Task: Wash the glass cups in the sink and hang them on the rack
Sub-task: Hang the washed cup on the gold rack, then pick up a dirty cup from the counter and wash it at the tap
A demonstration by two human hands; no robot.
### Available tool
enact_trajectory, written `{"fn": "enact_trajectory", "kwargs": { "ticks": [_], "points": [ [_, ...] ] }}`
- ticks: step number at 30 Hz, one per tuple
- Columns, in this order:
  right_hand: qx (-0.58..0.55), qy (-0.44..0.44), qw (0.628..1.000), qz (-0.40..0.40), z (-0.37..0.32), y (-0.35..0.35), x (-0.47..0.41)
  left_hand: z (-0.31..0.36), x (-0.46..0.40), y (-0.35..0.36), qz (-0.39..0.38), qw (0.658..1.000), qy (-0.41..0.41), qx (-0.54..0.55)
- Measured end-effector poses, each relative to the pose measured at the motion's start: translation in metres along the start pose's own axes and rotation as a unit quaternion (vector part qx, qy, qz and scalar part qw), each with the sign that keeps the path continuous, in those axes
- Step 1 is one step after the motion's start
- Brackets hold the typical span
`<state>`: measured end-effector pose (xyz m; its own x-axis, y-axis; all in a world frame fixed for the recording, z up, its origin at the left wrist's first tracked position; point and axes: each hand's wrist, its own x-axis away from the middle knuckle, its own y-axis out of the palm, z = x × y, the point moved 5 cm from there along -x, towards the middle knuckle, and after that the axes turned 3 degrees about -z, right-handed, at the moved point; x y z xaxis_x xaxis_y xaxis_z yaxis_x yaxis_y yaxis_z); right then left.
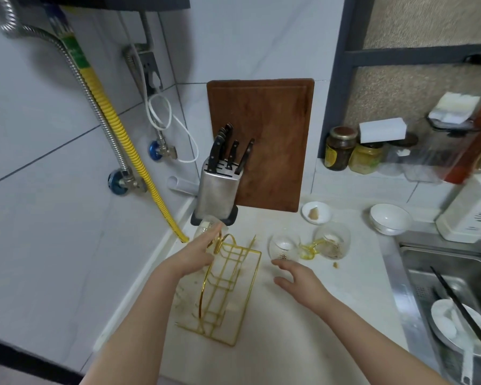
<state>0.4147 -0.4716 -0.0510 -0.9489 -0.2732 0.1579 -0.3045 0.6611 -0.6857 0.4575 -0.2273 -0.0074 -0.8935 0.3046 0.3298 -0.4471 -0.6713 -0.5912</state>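
A gold wire rack (pixel 228 287) stands on the pale counter in front of me. My left hand (pixel 197 254) grips a clear glass cup (pixel 208 227) with a gold handle at the rack's far left top. Two more glass cups lie on the counter to the right: one (pixel 283 245) near the rack, another (pixel 332 240) beyond it, gold handles between them. My right hand (pixel 297 279) hovers with fingers spread and relaxed, just below the nearer cup, holding nothing. The steel sink (pixel 408 273) is at the right edge.
A knife block (pixel 218 190) and a wooden cutting board (pixel 261 143) stand at the back. A small dish (pixel 316 213), a white bowl (pixel 390 218) and a white bottle (pixel 472 209) sit near the sink. Inside the sink lie a plate (pixel 456 329) and black chopsticks (pixel 461 304).
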Motion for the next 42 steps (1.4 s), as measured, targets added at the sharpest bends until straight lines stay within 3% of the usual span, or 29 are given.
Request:
{"fn": "enact_trajectory", "kwargs": {
  "ticks": [3,5,7,9,12,19,31,35,42],
  "points": [
    [-0.017,0.017,1.0,0.013,0.01,-0.008,0.003,0.012,-0.001,0.004,0.066,0.99,0.01,-0.128],
    [-0.028,0.025,0.999,0.021,0.016,-0.015,0.004,0.026,-0.004,0.008,0.135,0.958,0.005,-0.254],
    [-0.036,0.03,0.999,0.026,0.024,-0.023,0.006,0.043,-0.01,0.02,0.179,0.935,0.021,-0.306],
    [-0.044,0.036,0.998,0.029,0.033,-0.032,0.007,0.063,-0.017,0.037,0.195,0.936,0.059,-0.286],
    [-0.054,0.054,0.996,0.037,0.05,-0.049,0.01,0.092,-0.034,0.075,0.16,0.949,0.11,-0.247],
    [-0.05,0.095,0.993,0.056,0.1,-0.093,0.015,0.124,-0.08,0.167,0.047,0.976,0.111,-0.18],
    [-0.076,0.118,0.988,0.06,0.181,-0.133,-0.042,0.121,-0.188,0.208,0.069,0.936,-0.038,-0.342],
    [-0.085,0.136,0.987,0.013,0.19,-0.123,-0.071,0.12,-0.207,0.216,0.069,0.928,-0.062,-0.36],
    [-0.11,0.15,0.983,0.002,0.215,-0.115,-0.093,0.128,-0.215,0.211,0.108,0.918,-0.067,-0.376]
  ]
}}
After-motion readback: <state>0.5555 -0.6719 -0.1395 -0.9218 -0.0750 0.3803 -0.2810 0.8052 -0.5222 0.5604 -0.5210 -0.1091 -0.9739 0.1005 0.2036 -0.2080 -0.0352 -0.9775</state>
